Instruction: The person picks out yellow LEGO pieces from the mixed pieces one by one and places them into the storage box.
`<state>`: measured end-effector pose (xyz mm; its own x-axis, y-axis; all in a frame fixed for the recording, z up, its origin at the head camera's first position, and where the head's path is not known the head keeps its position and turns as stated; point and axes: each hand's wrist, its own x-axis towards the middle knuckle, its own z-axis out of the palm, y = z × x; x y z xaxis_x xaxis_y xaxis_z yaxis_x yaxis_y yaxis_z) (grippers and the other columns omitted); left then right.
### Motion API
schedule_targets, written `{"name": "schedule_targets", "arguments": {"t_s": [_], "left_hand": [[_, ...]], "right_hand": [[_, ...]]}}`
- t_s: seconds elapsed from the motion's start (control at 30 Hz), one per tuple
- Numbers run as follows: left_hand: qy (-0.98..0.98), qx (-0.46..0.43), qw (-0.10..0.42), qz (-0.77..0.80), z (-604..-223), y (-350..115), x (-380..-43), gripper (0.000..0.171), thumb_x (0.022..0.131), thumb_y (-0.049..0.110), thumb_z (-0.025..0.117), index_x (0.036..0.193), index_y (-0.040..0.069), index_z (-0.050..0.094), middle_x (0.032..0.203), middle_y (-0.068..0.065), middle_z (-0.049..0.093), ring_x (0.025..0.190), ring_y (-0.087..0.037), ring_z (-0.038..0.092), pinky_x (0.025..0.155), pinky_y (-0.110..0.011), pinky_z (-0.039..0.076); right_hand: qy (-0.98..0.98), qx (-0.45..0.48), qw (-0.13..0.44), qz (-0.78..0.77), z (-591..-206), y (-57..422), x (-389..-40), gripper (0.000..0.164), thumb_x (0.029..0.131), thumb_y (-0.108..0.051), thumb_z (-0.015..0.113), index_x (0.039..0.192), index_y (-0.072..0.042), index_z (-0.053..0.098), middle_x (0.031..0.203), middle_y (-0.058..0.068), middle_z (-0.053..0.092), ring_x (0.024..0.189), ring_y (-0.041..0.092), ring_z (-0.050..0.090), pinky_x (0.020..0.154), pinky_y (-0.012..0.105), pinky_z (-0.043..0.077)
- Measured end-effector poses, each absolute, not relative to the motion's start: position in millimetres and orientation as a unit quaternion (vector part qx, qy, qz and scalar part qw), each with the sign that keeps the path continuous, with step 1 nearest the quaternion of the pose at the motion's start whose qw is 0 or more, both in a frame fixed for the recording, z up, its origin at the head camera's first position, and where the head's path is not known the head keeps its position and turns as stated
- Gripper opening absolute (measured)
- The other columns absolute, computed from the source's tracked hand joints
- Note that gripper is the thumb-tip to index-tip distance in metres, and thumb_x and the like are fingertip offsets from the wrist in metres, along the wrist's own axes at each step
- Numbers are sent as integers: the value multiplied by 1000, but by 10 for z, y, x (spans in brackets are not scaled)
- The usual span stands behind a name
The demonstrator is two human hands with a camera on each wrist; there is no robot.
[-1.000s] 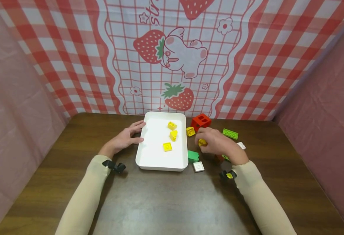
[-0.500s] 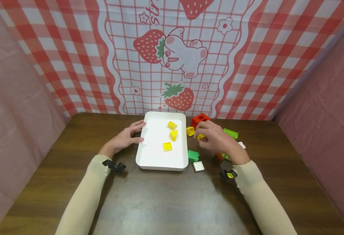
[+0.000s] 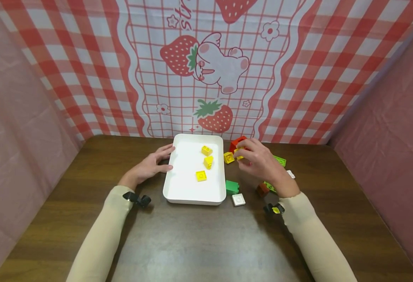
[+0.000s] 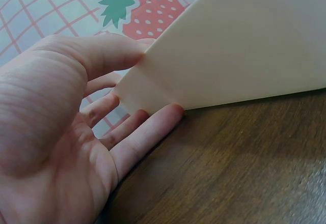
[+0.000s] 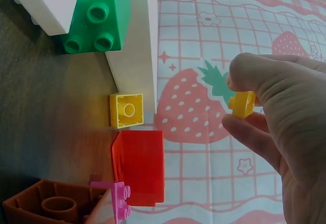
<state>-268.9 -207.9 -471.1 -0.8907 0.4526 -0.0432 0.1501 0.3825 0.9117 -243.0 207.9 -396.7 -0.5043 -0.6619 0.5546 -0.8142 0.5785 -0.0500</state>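
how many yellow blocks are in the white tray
3: a studded block farthest from the person, a middle block between the others, and a flat square block nearest. None seems hidden in the white tray.

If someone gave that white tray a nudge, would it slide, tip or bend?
The white tray would probably slide rather than tip, being low, broad and flat on the table. It seems stiff: its side looks straight where the left hand touches it. The three yellow blocks inside might shift, since they lie apart.
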Motion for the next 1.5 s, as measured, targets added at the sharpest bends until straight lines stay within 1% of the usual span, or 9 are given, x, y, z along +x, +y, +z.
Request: {"name": "schedule_targets", "arguments": {"t_s": [0.17, 0.3, 0.47, 0.7, 0.87, 1.0, 1.2, 1.3, 1.5], "left_hand": [[820, 181, 145, 524, -4719, -2093, -2683, 83, 109, 14, 74, 178, 6, 29, 192, -16, 12, 171, -49, 31, 139, -70, 26], [819, 177, 146, 526, -4719, -2094, -2689, 84, 108, 15, 75, 178, 7, 30, 192, -15, 13, 172, -48, 30, 140, -69, 26], [814, 174, 152, 533, -4709, -2076, -2694, 85, 107, 16, 77, 179, 9, 30, 192, -12, 13, 174, -46, 28, 140, -67, 26], [815, 181, 150, 530, -4715, -2067, -2701, 84, 108, 14, 75, 178, 7, 29, 192, -15, 12, 172, -49, 29, 139, -69, 28], [816, 183, 149, 528, -4718, -2073, -2691, 83, 109, 13, 74, 178, 6, 29, 192, -16, 12, 172, -49, 30, 139, -69, 28], [818, 185, 146, 525, -4711, -2081, -2688, 83, 108, 13, 74, 178, 5, 29, 192, -17, 12, 172, -50, 29, 139, -71, 26], [819, 183, 146, 524, -4699, -2087, -2686, 84, 108, 15, 75, 178, 7, 29, 192, -16, 12, 173, -50, 26, 139, -71, 24], [819, 183, 146, 523, -4702, -2085, -2685, 85, 108, 15, 76, 178, 7, 29, 192, -16, 12, 173, -49, 27, 139, -71, 24], [818, 178, 149, 526, -4714, -2077, -2688, 85, 108, 16, 76, 178, 7, 29, 192, -15, 13, 173, -48, 28, 139, -69, 27]], "right_hand": [[-854, 436, 238, 157, -3968, 2080, -2445, 26, 83, 1, 96, 105, -7, 86, 117, 15, 77, 107, 32, 68, 87, 47, 71], [-851, 439, 241, 159, -3967, 2091, -2463, 26, 82, 2, 96, 104, -6, 85, 116, 16, 77, 107, 32, 68, 86, 47, 71], [-859, 429, 226, 163, -3989, 2127, -2467, 25, 83, 3, 95, 103, -6, 85, 116, 16, 77, 108, 32, 69, 86, 47, 71], [-860, 423, 225, 177, -3998, 2156, -2475, 23, 84, 1, 95, 104, -7, 85, 117, 14, 78, 110, 31, 70, 92, 48, 71], [-861, 422, 219, 178, -3996, 2152, -2479, 24, 84, 1, 95, 104, -7, 85, 117, 15, 78, 110, 32, 70, 91, 48, 71], [-865, 419, 211, 178, -3964, 2139, -2488, 22, 86, 0, 94, 105, -6, 85, 118, 16, 78, 109, 32, 71, 91, 48, 71], [-867, 414, 206, 187, -3863, 2110, -2508, 21, 88, -4, 94, 107, -6, 86, 122, 15, 79, 111, 31, 72, 97, 48, 71], [-866, 414, 210, 187, -3788, 2101, -2523, 23, 87, -4, 95, 108, -6, 86, 122, 16, 78, 111, 32, 72, 97, 50, 70], [-858, 416, 237, 187, -3685, 2089, -2563, 24, 86, 1, 93, 107, -5, 85, 121, 17, 77, 113, 34, 74, 95, 53, 70]]}}
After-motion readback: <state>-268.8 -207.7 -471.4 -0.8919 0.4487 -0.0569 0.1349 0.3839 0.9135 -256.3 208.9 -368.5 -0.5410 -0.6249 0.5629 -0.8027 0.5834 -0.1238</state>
